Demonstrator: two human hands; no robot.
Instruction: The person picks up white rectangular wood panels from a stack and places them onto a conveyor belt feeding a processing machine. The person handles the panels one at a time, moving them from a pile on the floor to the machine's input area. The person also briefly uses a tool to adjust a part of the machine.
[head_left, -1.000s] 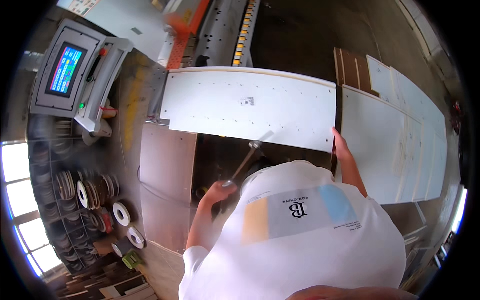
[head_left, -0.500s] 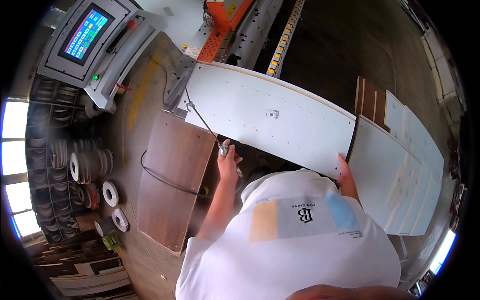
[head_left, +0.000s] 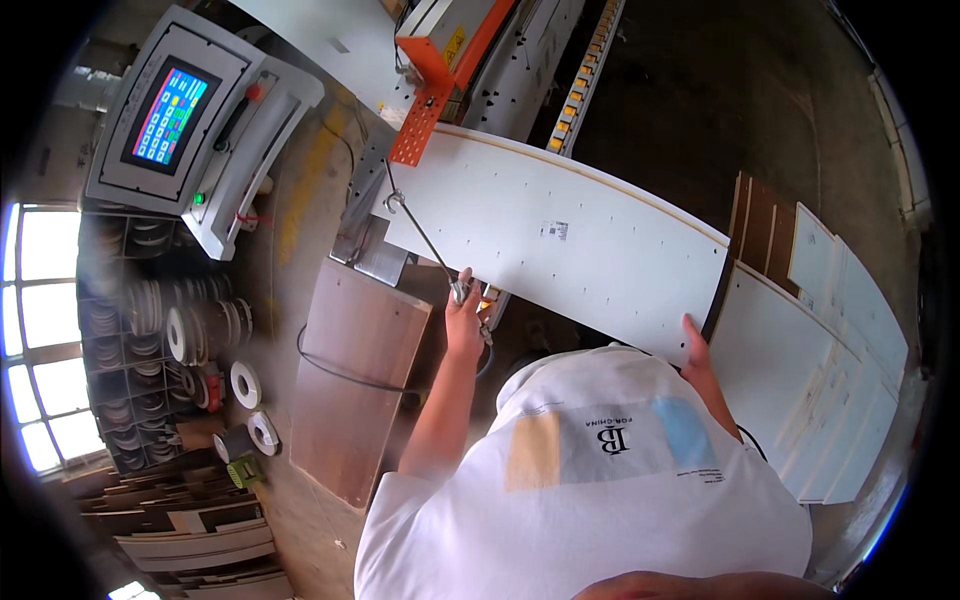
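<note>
A long white panel (head_left: 600, 262) with rows of small holes and a small label lies before me, its far left corner beneath a perforated orange bracket (head_left: 418, 130). My left hand (head_left: 464, 305) is closed around what looks like an air blow gun (head_left: 425, 240). Its long thin metal rod slants over the panel's left end, with a hook-like piece partway along it. At the panel's near right corner, my right hand (head_left: 697, 352) grips the edge, thumb on top. Its other fingers are hidden under the panel.
On the left stand a control console (head_left: 170, 115) and a rack of edging rolls (head_left: 195, 335). A brown board (head_left: 360, 350) with a black hose across it is near my left arm. More white panels (head_left: 790, 350) are stacked at right. A roller rail (head_left: 580, 85) runs beyond.
The white panel has moved away from me relative to the machine, its far left corner now overlapped by the orange bracket. Both hands moved with it, keeping their holds. The view has shifted slightly.
</note>
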